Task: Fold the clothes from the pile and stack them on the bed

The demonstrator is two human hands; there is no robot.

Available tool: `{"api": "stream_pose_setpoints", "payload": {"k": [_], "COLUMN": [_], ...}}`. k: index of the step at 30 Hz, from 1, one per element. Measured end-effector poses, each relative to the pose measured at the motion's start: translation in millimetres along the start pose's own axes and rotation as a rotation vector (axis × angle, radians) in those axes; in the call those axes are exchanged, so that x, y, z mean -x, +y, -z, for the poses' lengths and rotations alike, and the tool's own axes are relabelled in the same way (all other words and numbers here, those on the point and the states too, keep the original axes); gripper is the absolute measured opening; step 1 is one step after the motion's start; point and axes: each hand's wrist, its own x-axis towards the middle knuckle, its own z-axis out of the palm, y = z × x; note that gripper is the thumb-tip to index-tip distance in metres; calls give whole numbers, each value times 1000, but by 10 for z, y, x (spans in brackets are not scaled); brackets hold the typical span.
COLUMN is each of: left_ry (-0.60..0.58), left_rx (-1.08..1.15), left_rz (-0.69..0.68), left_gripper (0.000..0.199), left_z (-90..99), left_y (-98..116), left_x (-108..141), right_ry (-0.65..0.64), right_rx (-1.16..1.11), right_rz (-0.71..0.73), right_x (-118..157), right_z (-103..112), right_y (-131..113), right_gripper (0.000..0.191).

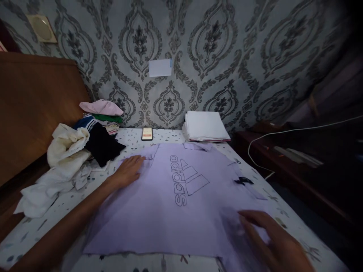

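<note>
A lilac shirt (pixel 153 211) with a black outlined "adidas" print lies spread flat on the patterned white bed cover (pixel 309 241), its print turned sideways. On its upper left part rests my left hand (pixel 131 170), palm down, with the fingers stretched out. My right hand (pixel 272 241) is at the lower right edge of the shirt, blurred by motion, with thumb and fingers apart near a shaded fold of cloth. A small black item (pixel 244 181) shows by the right side of the shirt.
Crumpled clothes (pixel 66 166) are piled at the left beside a brown wooden board (pixel 36 109). A phone (pixel 147 133) and a stack of white folded sheets (pixel 207 126) lie near the wall. A white cable (pixel 300 129) hangs at the right.
</note>
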Motion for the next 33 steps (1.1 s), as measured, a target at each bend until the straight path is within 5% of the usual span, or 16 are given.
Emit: {"api": "stream_pose_setpoints", "payload": {"k": [3, 6, 15, 26, 33], "left_ry": [-27, 1, 98, 95, 108], "left_rx": [11, 93, 195, 10, 59], "left_rz": [-42, 5, 310, 278, 209], "left_gripper": [67, 46, 19, 21, 42], "left_z": [-90, -109, 102, 42, -98], "left_y": [-83, -300, -1322, -1486, -1416], "left_x": [-468, -761, -1261, -802, -1390], "right_ry": [-179, -270, -538, -622, -566], "right_rx": [-180, -220, -139, -71, -58], "right_rz": [94, 222, 521, 453, 461], "right_x": [-604, -1063, -1901, -2110, -2055], "right_z": [-203, -467, -1185, -1635, -1699], "right_y": [-393, -619, -1136, -1490, -1465], "right_gripper": [35, 34, 36, 45, 46]}}
